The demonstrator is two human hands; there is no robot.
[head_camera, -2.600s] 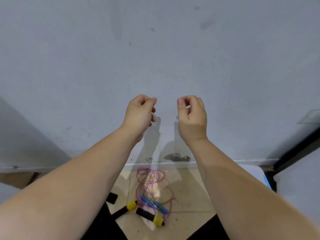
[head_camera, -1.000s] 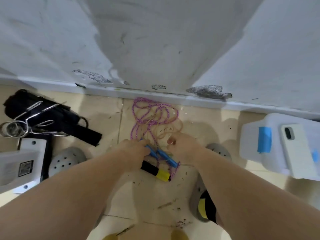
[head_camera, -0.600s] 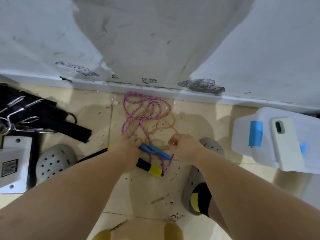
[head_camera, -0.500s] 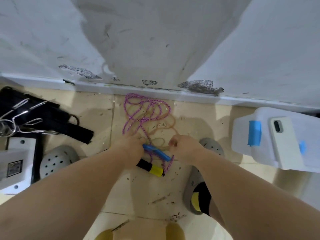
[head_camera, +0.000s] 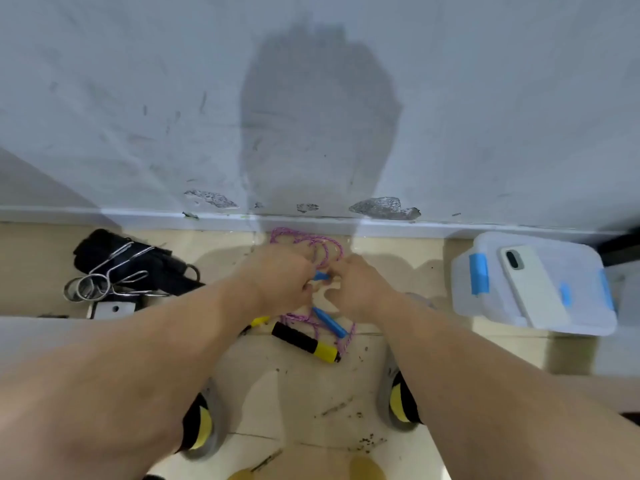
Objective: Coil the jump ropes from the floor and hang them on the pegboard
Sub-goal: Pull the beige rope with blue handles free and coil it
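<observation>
Fingers [head_camera: 305, 287] of the left hand [head_camera: 280, 282] curl round one blue handle [head_camera: 320, 276]; the right hand [head_camera: 360, 289] curls at its other end, its grip hidden. The pink rope [head_camera: 322, 245] loops on the floor [head_camera: 298, 393] at twelve o'clock from them, while a second blue handle [head_camera: 329, 322] and a black-and-yellow handle [head_camera: 306, 342] lie at six.

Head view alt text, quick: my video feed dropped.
The left hand and right hand meet at a blue handle over the pink rope by the wall. A black-and-yellow handle lies on the floor nearer the person.
</observation>
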